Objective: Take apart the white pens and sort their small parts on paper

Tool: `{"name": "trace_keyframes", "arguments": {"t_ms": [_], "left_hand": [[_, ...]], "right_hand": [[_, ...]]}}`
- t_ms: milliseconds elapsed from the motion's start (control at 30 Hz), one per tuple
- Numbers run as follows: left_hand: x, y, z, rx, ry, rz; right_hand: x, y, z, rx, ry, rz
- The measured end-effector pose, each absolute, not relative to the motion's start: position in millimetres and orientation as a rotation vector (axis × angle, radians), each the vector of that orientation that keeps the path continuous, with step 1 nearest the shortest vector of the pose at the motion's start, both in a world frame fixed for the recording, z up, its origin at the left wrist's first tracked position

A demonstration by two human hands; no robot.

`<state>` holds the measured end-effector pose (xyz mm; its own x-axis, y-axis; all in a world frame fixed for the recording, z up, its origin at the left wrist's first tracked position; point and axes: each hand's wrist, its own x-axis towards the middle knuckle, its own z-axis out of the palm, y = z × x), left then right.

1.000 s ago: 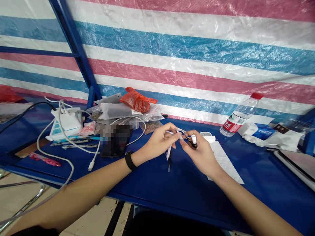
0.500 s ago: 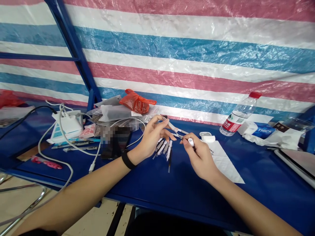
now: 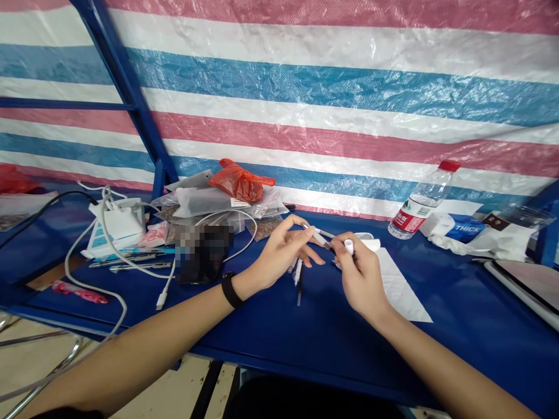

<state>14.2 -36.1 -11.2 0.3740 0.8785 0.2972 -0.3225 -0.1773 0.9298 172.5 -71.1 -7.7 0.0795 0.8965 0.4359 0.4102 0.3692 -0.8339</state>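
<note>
My left hand (image 3: 283,253) pinches a slim white pen (image 3: 322,238) between thumb and forefinger, its other fingers spread. Against the pen's near end, my right hand (image 3: 361,278) is closed, and a white pen cap (image 3: 349,247) pokes up between its thumb and fingers. The two hands meet at the pen; what else the right fingertips grip there is hidden. Partly covered by my left hand, several white pen parts (image 3: 297,272) lie on the blue table (image 3: 279,331). A dark pen refill (image 3: 299,293) points toward me beside them.
White paper (image 3: 404,291) and a small white case (image 3: 372,244) lie right of my hands. Beyond stand a water bottle (image 3: 414,203) and a tissue pack (image 3: 463,228). Leftward are a phone (image 3: 209,253), plastic bags (image 3: 240,180), a power strip (image 3: 120,224) and looping cables.
Both hands have come closer together, the left moving right and slightly down with the pen. The pen's end now meets my right fingertips. The view has shifted slightly.
</note>
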Motion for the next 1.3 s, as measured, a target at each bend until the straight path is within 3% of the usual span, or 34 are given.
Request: {"name": "trace_keyframes", "arguments": {"t_ms": [200, 467, 800, 967, 1067, 1300], "left_hand": [[22.4, -44.8, -14.3, 1.337, 0.537, 1.170], [26.6, -53.0, -13.7, 1.336, 0.493, 1.110], [27.1, -57.8, -14.6, 1.441, 0.514, 1.189], [24.1, -52.2, -9.6, 1.337, 0.574, 1.312], [19.4, -44.2, -7.6, 1.303, 0.653, 1.400], [17.1, -37.1, -12.2, 1.333, 0.742, 1.354]], "right_hand": [[159.6, -67.2, -1.3, -1.216, -0.960, 1.013], [152.3, -73.5, 7.1, -1.112, -0.859, 1.202], [155.9, -69.6, 0.6, -1.157, -1.099, 1.064], [206.6, -54.8, 25.5, -1.338, -1.705, 0.493], [258.4, -45.2, 39.7, -1.746, -1.861, 0.293], [298.5, -37.3, 26.6, -1.979, -2.074, 0.645]]}}
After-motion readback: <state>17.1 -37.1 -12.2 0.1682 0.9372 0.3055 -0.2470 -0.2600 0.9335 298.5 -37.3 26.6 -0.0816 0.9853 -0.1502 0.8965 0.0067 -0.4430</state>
